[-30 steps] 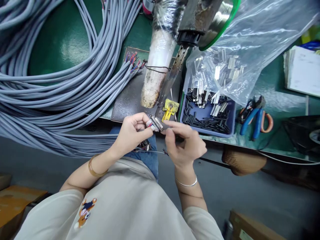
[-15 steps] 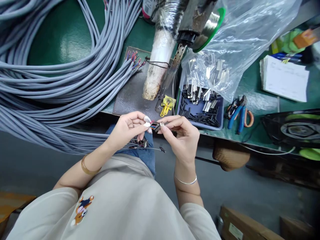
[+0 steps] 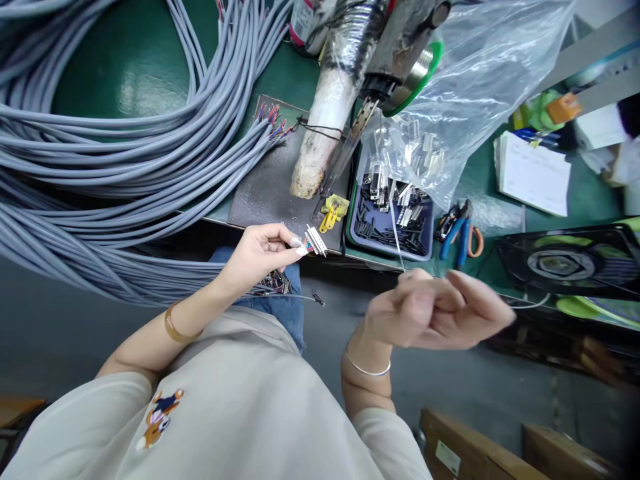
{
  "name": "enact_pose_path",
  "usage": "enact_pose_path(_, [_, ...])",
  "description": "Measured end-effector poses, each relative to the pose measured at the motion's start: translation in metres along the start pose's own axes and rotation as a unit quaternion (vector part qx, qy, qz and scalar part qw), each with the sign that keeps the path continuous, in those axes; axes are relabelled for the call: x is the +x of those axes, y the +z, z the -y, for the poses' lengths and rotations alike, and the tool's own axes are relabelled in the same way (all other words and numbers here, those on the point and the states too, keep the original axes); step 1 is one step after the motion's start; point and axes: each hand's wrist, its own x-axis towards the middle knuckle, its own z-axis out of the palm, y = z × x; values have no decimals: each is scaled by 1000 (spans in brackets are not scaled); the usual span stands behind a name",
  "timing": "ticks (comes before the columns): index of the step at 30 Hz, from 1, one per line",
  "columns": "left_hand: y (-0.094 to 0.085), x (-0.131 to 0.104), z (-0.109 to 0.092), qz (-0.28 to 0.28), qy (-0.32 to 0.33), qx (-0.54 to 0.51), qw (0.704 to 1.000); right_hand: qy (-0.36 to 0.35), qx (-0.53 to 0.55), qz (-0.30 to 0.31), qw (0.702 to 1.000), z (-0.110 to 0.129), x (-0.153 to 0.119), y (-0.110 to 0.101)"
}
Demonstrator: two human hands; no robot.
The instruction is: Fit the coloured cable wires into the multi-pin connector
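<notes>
Left hand (image 3: 260, 253) pinches small metal connector (image 3: 315, 241) in its fingers (image 3: 299, 247), just off the green surface (image 3: 135, 73) edge; long axis diagonal, upper-left to lower-right, coloured wires trailing left. Right hand (image 3: 435, 313) blurred, loosely curled, thin wire (image 3: 397, 240) rising from it; grip unclear.

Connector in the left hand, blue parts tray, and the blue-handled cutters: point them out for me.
connector (image 3: 315, 241), head view, on its metal shell at the left fingertips.
blue parts tray (image 3: 353, 235), head view, on its near left rim.
blue-handled cutters (image 3: 453, 238), head view, on a blue handle.
</notes>
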Motion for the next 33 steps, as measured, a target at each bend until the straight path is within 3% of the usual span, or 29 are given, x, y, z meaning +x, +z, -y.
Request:
enact_pose_path(5, [4, 2, -1, -6, 34, 21, 999, -1, -23, -8, 1000, 11, -8, 1])
enact_pose_path(10, [2, 7, -1, 4, 20, 20, 1000, -55, -20, -80, 995, 11, -8, 6])
enact_pose_path(16, [-7, 9, 2, 24, -2, -1, 1000, 144, 138, -104, 974, 10, -9, 25])
enact_pose_path(18, [-9, 9, 3, 38, -5, -13, 999, 167, 156, -100, 968, 10, -12, 28])
enact_pose_path(27, [-11, 8, 1, 66, 0, -26, 998, 107, 121, -129, 978, 8, -16, 26])
enact_pose_path(33, [-8, 9, 1, 28, -3, 12, 1000, 94, 116, -129, 980, 8, -15, 29])
